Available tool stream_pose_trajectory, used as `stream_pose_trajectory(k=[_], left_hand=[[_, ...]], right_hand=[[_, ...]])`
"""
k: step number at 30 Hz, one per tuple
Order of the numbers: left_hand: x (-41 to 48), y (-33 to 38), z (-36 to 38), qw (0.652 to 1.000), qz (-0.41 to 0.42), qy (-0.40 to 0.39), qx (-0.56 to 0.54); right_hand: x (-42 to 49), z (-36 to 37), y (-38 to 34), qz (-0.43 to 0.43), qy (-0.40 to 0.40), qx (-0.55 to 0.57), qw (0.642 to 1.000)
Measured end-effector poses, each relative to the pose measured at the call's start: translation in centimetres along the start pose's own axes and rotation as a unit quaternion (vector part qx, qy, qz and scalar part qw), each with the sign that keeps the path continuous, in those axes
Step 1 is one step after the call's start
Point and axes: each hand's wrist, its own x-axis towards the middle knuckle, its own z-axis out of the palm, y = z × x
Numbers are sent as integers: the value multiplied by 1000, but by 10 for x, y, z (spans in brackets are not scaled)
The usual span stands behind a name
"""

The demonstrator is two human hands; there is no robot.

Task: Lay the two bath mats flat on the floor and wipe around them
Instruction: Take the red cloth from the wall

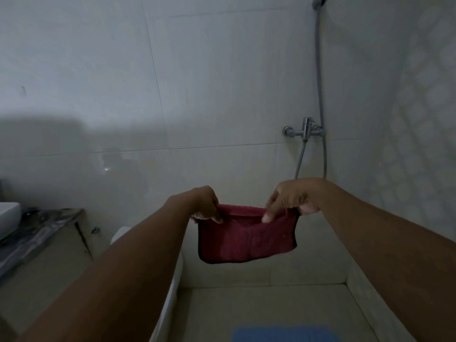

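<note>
A small dark red cloth (246, 239) with a black hem hangs in the air in front of me, folded over at its top edge. My left hand (206, 204) pinches its upper left corner. My right hand (287, 201) pinches the upper right part, thumb in front. Low in the view a blue bath mat (283, 334) lies flat on the pale tiled floor, cut off by the bottom edge. No second mat is in view.
A chrome shower mixer (304, 130) with its hose (319, 70) is fixed to the tiled wall ahead right. A white sink (8, 218) and a dark counter (42, 230) stand at the left. A low tiled ledge (266, 272) borders the shower floor.
</note>
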Motion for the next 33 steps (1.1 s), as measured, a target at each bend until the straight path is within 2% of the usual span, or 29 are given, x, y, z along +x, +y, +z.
stream_pose_trajectory(k=[3, 5, 8, 12, 14, 17, 22, 28, 33], left_hand=[[0, 0, 12, 999, -6, 27, 46], [3, -5, 21, 997, -8, 29, 73], [6, -19, 33, 998, -27, 15, 50], [10, -34, 45, 991, -66, 42, -110], [15, -35, 58, 977, -95, 26, -187], [28, -34, 92, 948, -144, 5, -283], [55, -27, 169, 917, -208, 34, -339], [97, -60, 302, 920, -208, 23, -332], [131, -120, 427, 935, -167, 5, -313]], right_hand=[[11, 10, 1, 3, 70, -199, 977], [19, 9, 10, -7, 100, -233, 967], [27, 1, 32, -37, 130, -202, 970], [46, -3, 69, -91, 157, -75, 981], [62, 2, 87, -102, 163, -35, 981], [93, 17, 113, -100, 133, -5, 986], [152, 50, 158, -3, 25, 22, 999], [225, 130, 227, 51, -21, 94, 994], [312, 216, 297, 44, -65, 196, 978]])
